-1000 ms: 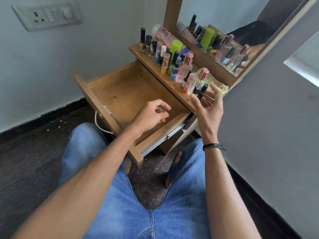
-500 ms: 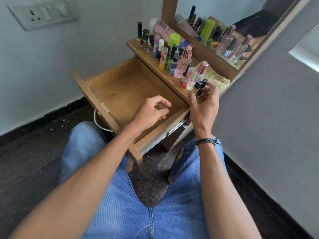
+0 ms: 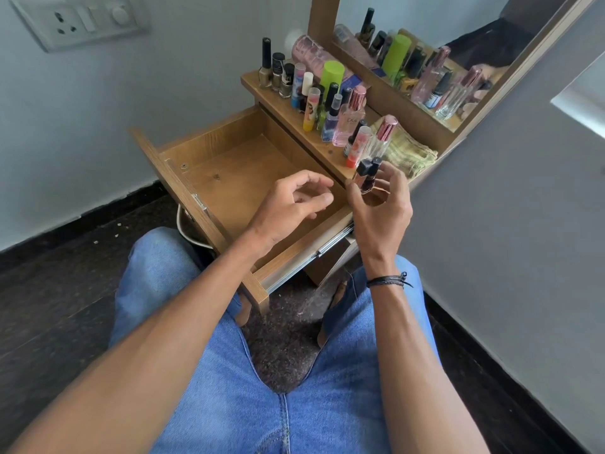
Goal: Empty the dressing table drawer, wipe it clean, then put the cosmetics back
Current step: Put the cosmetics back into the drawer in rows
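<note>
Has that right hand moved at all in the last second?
Yes. Against the shelf, the right hand has closed on two small dark bottles and drawn them from beside the folded cloth toward the open drawer.

Home, dressing corner of a room. Low wooden dressing table (image 3: 327,154) with mirror (image 3: 419,14) at far wall; cosmetics (image 3: 330,103) lined along its shelf; wall switchboard (image 3: 85,21) far left; dark stone floor (image 3: 49,290).

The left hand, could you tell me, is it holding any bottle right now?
No, the left hand hangs empty over the drawer; the right hand pinches the small dark bottles.
</note>
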{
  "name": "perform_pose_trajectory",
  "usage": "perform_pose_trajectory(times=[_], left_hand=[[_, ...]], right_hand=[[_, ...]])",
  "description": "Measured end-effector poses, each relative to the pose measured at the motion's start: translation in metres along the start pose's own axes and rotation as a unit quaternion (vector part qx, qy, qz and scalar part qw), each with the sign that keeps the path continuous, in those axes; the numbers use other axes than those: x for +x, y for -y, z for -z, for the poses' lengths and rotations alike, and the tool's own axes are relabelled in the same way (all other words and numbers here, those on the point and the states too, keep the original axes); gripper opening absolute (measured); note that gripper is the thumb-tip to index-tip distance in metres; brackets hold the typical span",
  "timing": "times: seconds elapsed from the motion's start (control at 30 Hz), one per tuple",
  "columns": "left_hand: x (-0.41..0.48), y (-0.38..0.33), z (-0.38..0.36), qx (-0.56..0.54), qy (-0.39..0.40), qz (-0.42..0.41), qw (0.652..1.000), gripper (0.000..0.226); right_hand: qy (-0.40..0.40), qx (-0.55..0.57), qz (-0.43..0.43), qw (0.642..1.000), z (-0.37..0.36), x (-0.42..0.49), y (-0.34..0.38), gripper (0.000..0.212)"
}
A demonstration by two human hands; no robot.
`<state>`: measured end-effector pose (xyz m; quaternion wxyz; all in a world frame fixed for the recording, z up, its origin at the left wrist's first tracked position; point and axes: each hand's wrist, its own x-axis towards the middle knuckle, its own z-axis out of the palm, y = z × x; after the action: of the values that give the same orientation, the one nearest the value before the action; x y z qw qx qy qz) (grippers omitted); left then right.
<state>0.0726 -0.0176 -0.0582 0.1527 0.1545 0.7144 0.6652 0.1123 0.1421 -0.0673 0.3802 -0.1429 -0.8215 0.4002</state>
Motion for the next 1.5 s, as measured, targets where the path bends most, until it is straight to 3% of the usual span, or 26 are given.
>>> perform_pose_trajectory(times=[0.13, 0.27, 0.73, 1.03, 1.2, 1.3, 1.5], left_hand=[[-0.002, -0.005, 0.0, -0.046, 0.0, -0.025, 0.999, 0.033], [0.0, -0.002, 0.005, -0.026, -0.044, -0.022, 0.998, 0.028], [0.008, 0.01, 0.02, 0.066, -0.12, 0.018, 0.99, 0.024], [0.013, 0.017, 0.029, 0.096, -0.122, 0.057, 0.986, 0.027], [0.013, 0.015, 0.035, 0.036, -0.133, 0.081, 0.987, 0.022], [0.013, 0.011, 0.038, 0.002, -0.146, 0.084, 0.986, 0.025], [0.011, 0.006, 0.044, -0.036, -0.174, 0.079, 0.981, 0.035]], right_hand=[[0.051, -0.002, 0.05, 0.997, -0.01, -0.015, 0.011, 0.037], [0.078, 0.001, 0.049, 0.996, -0.019, -0.022, 0.013, 0.04], [0.236, 0.087, -0.054, 0.966, -0.03, -0.02, 0.014, 0.054], [0.272, 0.088, -0.086, 0.954, -0.035, -0.016, 0.007, 0.042], [0.268, 0.052, -0.078, 0.959, -0.04, -0.019, 0.009, 0.041], [0.283, -0.023, -0.047, 0.958, -0.045, -0.017, 0.008, 0.032], [0.339, -0.16, 0.008, 0.927, -0.064, -0.007, 0.01, 0.023]])
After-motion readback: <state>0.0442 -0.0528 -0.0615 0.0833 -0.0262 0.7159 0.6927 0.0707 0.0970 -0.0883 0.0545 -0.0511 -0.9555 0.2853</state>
